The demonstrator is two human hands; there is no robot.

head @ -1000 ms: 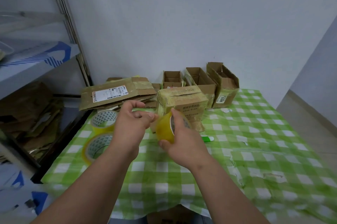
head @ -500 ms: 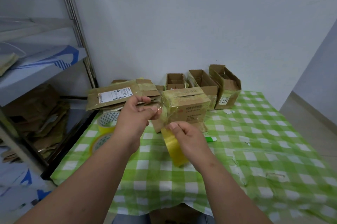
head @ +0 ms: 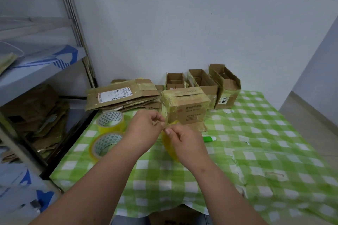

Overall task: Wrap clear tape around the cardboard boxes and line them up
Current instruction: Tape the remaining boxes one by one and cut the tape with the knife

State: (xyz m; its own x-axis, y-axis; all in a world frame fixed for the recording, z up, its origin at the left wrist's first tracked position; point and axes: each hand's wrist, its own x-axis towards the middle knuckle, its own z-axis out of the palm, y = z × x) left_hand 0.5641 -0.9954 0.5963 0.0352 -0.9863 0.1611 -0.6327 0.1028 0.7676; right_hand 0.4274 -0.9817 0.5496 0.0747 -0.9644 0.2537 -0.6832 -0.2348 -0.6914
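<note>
A closed cardboard box (head: 186,106), wrapped in yellowish clear tape, stands on the green checked table (head: 256,133). Just in front of it my right hand (head: 184,144) grips a roll of clear tape (head: 169,147), mostly hidden behind the fingers. My left hand (head: 144,131) pinches the loose end of the tape strip between thumb and forefinger, right beside the right hand's fingertips. Three open cardboard boxes (head: 201,82) stand in a row against the wall behind.
Two more tape rolls (head: 109,120) lie at the table's left. A stack of flattened cartons (head: 120,96) sits at the back left. A green and white pen-like object (head: 209,139) lies right of my hands. A metal shelf (head: 36,63) stands at the left.
My left hand came down from beside the box's top edge towards the right hand. The two hands now meet in front of the box, with the roll still in the right hand.
</note>
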